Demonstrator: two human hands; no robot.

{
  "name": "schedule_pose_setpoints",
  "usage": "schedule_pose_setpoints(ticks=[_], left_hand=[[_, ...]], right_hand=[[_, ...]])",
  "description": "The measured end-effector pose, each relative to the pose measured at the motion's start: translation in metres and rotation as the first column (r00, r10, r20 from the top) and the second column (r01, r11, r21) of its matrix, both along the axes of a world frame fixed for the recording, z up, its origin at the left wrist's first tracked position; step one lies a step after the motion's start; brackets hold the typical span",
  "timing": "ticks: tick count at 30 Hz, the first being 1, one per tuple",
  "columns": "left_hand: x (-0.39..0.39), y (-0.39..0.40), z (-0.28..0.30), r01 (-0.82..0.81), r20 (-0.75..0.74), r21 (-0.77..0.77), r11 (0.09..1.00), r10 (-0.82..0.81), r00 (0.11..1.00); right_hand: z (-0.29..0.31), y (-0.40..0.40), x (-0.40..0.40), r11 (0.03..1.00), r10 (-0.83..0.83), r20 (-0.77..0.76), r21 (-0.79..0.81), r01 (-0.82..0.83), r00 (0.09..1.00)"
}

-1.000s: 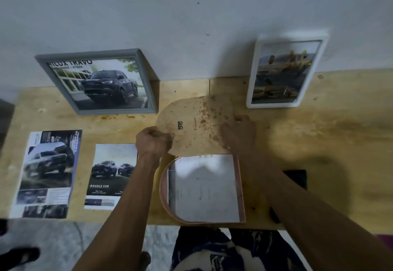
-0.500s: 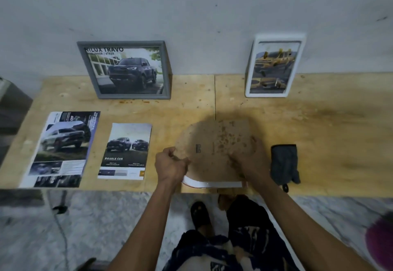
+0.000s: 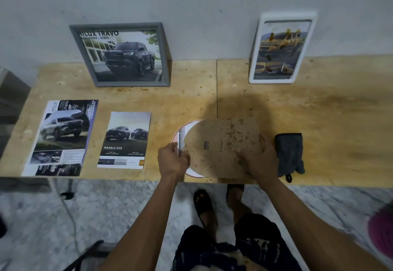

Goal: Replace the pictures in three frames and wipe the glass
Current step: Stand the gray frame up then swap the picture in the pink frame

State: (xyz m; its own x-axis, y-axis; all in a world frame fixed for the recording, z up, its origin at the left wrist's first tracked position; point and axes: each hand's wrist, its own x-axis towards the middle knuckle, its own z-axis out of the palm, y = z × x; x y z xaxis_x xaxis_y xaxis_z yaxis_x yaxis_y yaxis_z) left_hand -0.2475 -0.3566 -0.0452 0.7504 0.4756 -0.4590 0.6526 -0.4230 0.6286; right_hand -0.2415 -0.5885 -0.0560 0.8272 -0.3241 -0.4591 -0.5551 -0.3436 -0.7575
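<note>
Gripping backing board (image 3: pixel 221 149) (both hands (image 3: pixel 173 160))

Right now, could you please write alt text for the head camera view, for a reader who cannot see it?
A person's left hand and right hand hold a stained brown backing board over a pink-rimmed frame lying on a wooden table. A grey cloth lies beside it, two car leaflets to the left, two framed pictures against the wall.
</note>
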Motion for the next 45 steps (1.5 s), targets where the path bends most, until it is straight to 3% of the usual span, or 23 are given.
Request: schedule_pose_setpoints(ticks=[4,9,20,30,40,45], left_hand=[[0.004,0.020,-0.033,0.001,-0.013,0.187,0.982,0.002,1.000],[0.012,0.014,-0.013,-0.030,-0.025,0.103,0.994,0.033,0.999],[0.009,0.020,-0.031,-0.071,0.077,0.110,0.991,0.063,0.995],[0.008,0.021,-0.037,0.090,0.068,0.198,0.976,-0.105,0.992],[0.007,0.023,-0.029,0.049,0.086,0.150,0.988,-0.062,0.994],[0.008,0.024,-0.029,0.127,0.067,0.155,0.980,-0.138,0.988]], right_hand=[[-0.003,-0.007,0.003,0.999,-0.048,-0.014,-0.017,0.048,0.999],[-0.011,-0.007,0.003,0.997,-0.008,-0.009,-0.081,0.008,1.000],[-0.023,0.013,0.001,0.976,0.012,-0.097,-0.213,-0.033,0.995],[-0.025,0.022,0.009,0.965,0.039,-0.153,-0.251,-0.077,0.987],[-0.018,0.041,0.013,0.947,0.076,-0.233,-0.288,-0.143,0.970],[-0.016,0.046,0.010,0.921,0.099,-0.240,-0.346,-0.180,0.966]])
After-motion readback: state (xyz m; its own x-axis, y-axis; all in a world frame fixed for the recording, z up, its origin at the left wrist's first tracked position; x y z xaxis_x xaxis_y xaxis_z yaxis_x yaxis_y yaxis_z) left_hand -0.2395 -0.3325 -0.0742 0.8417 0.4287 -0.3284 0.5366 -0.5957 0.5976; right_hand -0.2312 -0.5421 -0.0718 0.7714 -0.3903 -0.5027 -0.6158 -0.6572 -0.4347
